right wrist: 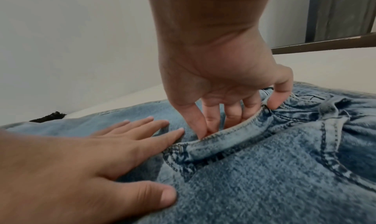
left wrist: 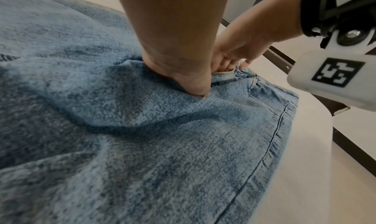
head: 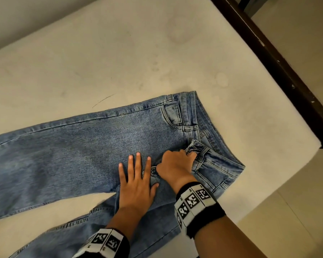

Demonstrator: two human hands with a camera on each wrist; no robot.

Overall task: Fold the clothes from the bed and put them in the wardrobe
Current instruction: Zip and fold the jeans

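We're early: the jeans (head: 93, 149) lie unfolded on the bed (head: 119, 62), our left hand (head: 136, 185) pressing flat, our right hand (head: 175, 164) just beside it curled into the fly; wardrobe unseen.

Black wristbands (head: 205, 218) with white coded tags (head: 192, 201)

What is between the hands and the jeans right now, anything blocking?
Nothing visible. The left hand lies flat on the jeans, and the right hand has its fingers tucked into the fly opening near the waistband. The wardrobe is not in view.
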